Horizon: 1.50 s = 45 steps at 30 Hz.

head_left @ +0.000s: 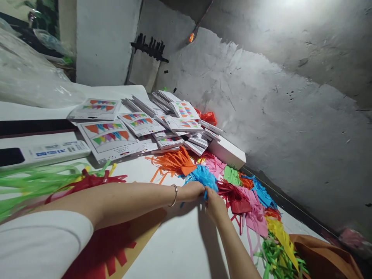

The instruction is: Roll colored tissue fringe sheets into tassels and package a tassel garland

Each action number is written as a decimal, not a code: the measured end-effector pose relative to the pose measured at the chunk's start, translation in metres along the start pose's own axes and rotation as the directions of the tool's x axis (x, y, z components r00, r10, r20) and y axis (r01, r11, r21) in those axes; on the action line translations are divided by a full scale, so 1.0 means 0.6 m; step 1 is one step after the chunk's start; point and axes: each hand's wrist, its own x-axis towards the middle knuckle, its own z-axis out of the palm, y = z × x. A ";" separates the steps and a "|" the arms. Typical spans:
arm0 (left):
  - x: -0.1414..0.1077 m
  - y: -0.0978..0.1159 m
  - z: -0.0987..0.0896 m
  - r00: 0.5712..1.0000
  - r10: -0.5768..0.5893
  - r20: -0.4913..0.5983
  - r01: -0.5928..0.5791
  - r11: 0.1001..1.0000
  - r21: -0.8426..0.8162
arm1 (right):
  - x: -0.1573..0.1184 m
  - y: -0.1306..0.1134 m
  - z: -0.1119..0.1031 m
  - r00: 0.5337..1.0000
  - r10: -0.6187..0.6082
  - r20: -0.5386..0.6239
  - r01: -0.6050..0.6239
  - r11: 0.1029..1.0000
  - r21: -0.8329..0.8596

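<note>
Both my hands meet at a bundle of blue fringed paper over the white table. My left hand, with a silver bangle at the wrist, has its fingers closed at the bundle's near edge. Against it, my right hand pinches the same blue strips; its fingertips are partly hidden. An orange fringed piece lies just beyond my left hand. To the right of my right hand are a dark red fringed piece and a pink one.
Printed cards in several stacks spread across the table's back, beside a white box. Green strips and red cut paper lie at left. Yellow fringe lies at right. A grey wall bounds the table's far right.
</note>
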 end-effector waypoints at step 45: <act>0.102 0.062 -0.269 0.879 -0.148 -0.453 0.024 0.963 -0.268 | -0.262 0.009 -0.089 0.981 -0.048 -0.186 -0.075 0.794 -0.603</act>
